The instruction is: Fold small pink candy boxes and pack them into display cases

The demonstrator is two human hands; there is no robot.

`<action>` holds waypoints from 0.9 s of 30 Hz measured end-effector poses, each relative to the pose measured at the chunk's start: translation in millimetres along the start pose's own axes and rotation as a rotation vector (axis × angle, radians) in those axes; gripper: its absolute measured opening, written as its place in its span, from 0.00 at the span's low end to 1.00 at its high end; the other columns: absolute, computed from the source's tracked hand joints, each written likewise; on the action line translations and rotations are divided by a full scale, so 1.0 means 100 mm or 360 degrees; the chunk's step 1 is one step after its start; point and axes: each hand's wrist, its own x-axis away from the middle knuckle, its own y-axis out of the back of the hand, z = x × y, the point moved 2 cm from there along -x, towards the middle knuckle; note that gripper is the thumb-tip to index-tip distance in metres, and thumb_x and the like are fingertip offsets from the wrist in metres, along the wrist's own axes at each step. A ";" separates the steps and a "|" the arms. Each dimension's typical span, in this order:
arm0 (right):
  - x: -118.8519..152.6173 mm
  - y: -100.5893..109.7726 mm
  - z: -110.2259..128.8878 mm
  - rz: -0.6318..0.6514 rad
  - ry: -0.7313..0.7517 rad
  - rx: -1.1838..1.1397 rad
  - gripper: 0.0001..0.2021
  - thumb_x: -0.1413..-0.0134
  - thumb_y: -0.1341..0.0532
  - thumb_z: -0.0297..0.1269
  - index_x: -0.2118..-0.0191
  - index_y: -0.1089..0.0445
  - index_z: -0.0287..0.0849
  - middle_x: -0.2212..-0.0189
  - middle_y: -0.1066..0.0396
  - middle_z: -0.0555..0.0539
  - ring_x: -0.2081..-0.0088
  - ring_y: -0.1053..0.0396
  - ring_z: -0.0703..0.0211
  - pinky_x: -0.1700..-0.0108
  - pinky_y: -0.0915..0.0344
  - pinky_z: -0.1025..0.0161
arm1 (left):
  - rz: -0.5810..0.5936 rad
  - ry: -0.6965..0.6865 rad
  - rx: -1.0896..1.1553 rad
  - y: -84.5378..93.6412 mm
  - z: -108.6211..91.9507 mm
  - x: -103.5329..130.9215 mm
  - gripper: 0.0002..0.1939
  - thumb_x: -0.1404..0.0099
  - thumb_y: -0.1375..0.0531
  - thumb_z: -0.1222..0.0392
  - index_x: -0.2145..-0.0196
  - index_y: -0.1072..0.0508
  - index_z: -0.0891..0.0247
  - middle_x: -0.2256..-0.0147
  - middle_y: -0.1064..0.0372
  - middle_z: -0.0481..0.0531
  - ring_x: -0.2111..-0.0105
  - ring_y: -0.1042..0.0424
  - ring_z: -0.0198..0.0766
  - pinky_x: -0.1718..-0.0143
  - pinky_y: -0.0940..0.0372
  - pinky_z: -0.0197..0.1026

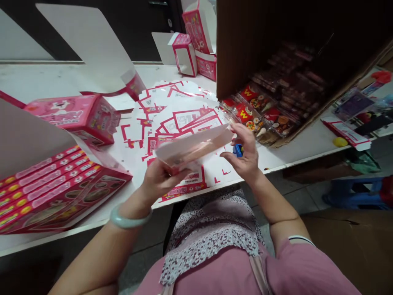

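In the head view my left hand (164,178) is closed around the near left end of a thin white card carton (196,145), slightly blurred, held above the table. The carton tilts, and its pale inner side shows. My right hand (247,153) is at the carton's right end, fingertips at its edge, with thumb and fingers apart. A small blue object (237,150) shows partly behind that hand. Beneath lie many flat white sheets with pink-red printed borders (184,119), spread in an overlapping pile.
On the left stand pink printed boxes (70,114) and a large open box holding several pink packs (46,184). A big brown carton (239,45) lies open at right with clear-wrapped toy packs (248,110) in it. More pink boxes (184,55) stand behind; a blue stool (353,196) is at right.
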 end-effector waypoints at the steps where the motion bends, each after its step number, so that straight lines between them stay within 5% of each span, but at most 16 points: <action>1: 0.00 0.00 0.02 0.0067 0.0044 0.0012 0.29 0.42 0.35 0.50 0.36 0.37 0.57 0.39 0.32 0.45 0.43 0.30 0.47 0.45 0.26 0.49 | -0.0119 0.0047 0.0160 -0.02 0.02 0.04 0.39 0.31 0.38 0.53 0.29 0.52 0.45 0.49 0.27 0.55 0.57 0.23 0.44 0.54 0.24 0.47; 4: 0.05 -0.06 -0.05 0.0203 0.0164 0.0073 0.24 0.37 0.41 0.49 0.36 0.36 0.56 0.42 0.28 0.44 0.44 0.28 0.47 0.42 0.28 0.49 | -0.0360 0.0055 0.0284 -0.19 0.19 0.21 0.46 0.29 0.40 0.52 0.28 0.69 0.43 0.43 0.32 0.58 0.57 0.23 0.41 0.56 0.24 0.45; 8: 0.07 -0.14 -0.16 0.0267 0.0278 0.0061 0.14 0.33 0.46 0.48 0.51 0.26 0.53 0.53 0.23 0.44 0.46 0.27 0.47 0.41 0.29 0.46 | -0.0453 -0.0021 -0.0130 -0.30 0.39 0.33 0.31 0.31 0.37 0.49 0.36 0.44 0.52 0.48 0.33 0.59 0.53 0.25 0.45 0.56 0.25 0.46; 11: -0.01 -0.17 -0.15 0.0306 0.0084 -0.0084 0.13 0.33 0.45 0.48 0.57 0.26 0.51 0.55 0.25 0.44 0.48 0.27 0.49 0.48 0.26 0.50 | -0.0547 0.0023 -0.0128 -0.21 0.28 0.24 0.14 0.28 0.41 0.46 0.51 0.34 0.55 0.59 0.31 0.53 0.58 0.27 0.43 0.57 0.26 0.46; 15: -0.09 -0.16 -0.10 0.0274 -0.0153 -0.0435 0.15 0.38 0.38 0.46 0.47 0.34 0.51 0.53 0.27 0.44 0.52 0.26 0.54 0.63 0.25 0.61 | -0.0571 0.0173 0.0274 -0.09 0.04 0.09 0.18 0.27 0.42 0.49 0.44 0.40 0.51 0.57 0.29 0.52 0.58 0.25 0.41 0.58 0.27 0.42; 21: -0.03 -0.15 -0.01 0.0448 0.0244 -0.0214 0.08 0.41 0.33 0.40 0.59 0.30 0.48 0.53 0.27 0.45 0.52 0.27 0.55 0.60 0.26 0.61 | -0.0338 -0.0182 0.0304 -0.02 -0.06 0.12 0.09 0.29 0.37 0.57 0.55 0.33 0.59 0.49 0.28 0.58 0.48 0.27 0.46 0.47 0.30 0.50; 27: -0.09 -0.19 0.17 0.0441 0.0308 -0.0138 0.03 0.34 0.39 0.34 0.58 0.28 0.48 0.60 0.24 0.48 0.58 0.25 0.59 0.63 0.27 0.63 | -0.0497 0.0006 0.0265 0.05 -0.08 0.08 0.05 0.28 0.40 0.64 0.55 0.29 0.61 0.59 0.28 0.53 0.57 0.27 0.38 0.54 0.30 0.41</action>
